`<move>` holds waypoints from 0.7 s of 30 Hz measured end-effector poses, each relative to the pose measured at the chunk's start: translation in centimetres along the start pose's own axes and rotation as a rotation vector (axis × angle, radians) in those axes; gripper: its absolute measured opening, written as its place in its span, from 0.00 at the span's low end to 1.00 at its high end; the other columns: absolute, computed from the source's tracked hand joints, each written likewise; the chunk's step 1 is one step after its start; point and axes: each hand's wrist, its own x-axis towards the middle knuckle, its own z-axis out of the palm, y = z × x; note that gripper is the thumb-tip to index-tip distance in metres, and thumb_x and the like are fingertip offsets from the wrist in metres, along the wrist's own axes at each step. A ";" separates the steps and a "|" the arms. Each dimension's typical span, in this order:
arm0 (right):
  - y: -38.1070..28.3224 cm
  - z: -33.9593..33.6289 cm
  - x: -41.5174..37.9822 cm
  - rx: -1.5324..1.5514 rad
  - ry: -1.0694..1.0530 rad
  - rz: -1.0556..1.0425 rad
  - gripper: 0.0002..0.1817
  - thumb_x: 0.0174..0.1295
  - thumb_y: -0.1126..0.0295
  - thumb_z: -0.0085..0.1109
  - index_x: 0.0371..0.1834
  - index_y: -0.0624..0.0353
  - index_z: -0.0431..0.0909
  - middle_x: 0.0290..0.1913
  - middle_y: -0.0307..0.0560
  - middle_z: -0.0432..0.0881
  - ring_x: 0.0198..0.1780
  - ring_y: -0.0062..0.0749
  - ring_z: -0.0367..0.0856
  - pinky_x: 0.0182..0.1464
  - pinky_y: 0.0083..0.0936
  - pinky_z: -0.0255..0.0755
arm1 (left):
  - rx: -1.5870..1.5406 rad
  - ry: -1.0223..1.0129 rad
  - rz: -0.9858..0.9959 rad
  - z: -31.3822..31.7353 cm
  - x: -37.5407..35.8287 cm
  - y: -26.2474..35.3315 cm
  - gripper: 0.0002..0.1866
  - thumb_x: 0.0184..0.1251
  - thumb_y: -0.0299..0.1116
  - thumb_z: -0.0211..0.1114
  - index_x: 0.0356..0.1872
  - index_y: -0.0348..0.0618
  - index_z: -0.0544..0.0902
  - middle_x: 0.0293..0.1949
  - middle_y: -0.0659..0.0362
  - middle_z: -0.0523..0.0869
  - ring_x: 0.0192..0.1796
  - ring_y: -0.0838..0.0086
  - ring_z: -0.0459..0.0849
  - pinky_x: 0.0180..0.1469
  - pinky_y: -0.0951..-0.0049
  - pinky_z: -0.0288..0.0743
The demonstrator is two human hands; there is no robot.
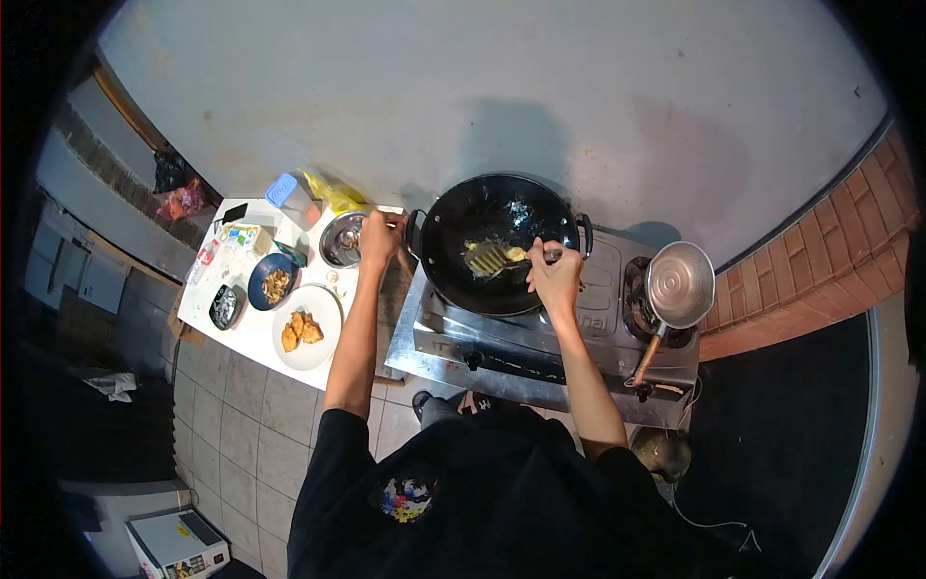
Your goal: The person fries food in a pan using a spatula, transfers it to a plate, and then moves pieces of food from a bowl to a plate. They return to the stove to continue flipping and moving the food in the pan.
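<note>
A black wok (453,207) stands on the left burner of a silver gas stove. My right hand (557,278) is closed around the handle of a slotted spatula (490,259), whose head is down in the wok. Pale yellow bits of food (516,254) lie against the spatula. My left hand (379,239) has its fingers curled at the right rim of a metal bowl (338,241), close to the wok's left handle. What those fingers hold, if anything, is hidden.
On the white table, a white plate (311,362) carries fried pieces, beside a dark blue bowl (260,294) of food and a small black dish (225,320). A blue-lidded container (289,198) and yellow bag (333,193) stand behind. A saucepan (680,280) occupies the right burner.
</note>
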 end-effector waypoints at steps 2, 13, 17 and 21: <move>-0.2 0.3 -0.3 -0.037 -0.001 -0.002 0.20 0.65 0.70 0.56 0.14 0.67 0.73 0.08 0.43 0.72 0.09 0.22 0.72 0.11 0.21 0.62 | 0.054 0.051 -0.005 0.2 -0.1 0.1 0.09 0.55 0.37 0.71 0.32 0.43 0.89 0.29 0.50 0.87 0.35 0.55 0.87 0.42 0.61 0.79; 2.5 1.2 -0.9 -0.131 0.117 -0.043 0.19 0.61 0.74 0.58 0.13 0.68 0.66 0.10 0.51 0.61 0.15 0.25 0.51 0.20 0.34 0.52 | -0.020 -0.005 0.000 0.1 -0.5 0.6 0.10 0.55 0.38 0.71 0.31 0.42 0.89 0.29 0.48 0.87 0.34 0.55 0.87 0.41 0.62 0.79; 3.3 0.3 -0.6 -0.165 0.067 -0.078 0.20 0.62 0.73 0.58 0.13 0.68 0.66 0.09 0.50 0.62 0.13 0.24 0.54 0.18 0.33 0.52 | -0.024 -0.012 0.006 0.1 -0.5 0.5 0.10 0.55 0.38 0.71 0.31 0.41 0.89 0.29 0.48 0.87 0.34 0.55 0.87 0.41 0.63 0.79; 2.9 0.6 -0.5 -0.068 0.081 -0.017 0.20 0.65 0.71 0.56 0.13 0.66 0.69 0.07 0.45 0.66 0.09 0.21 0.64 0.15 0.28 0.55 | -0.011 0.005 -0.004 0.3 -0.6 0.3 0.11 0.55 0.38 0.72 0.32 0.41 0.89 0.29 0.47 0.87 0.34 0.54 0.87 0.41 0.63 0.79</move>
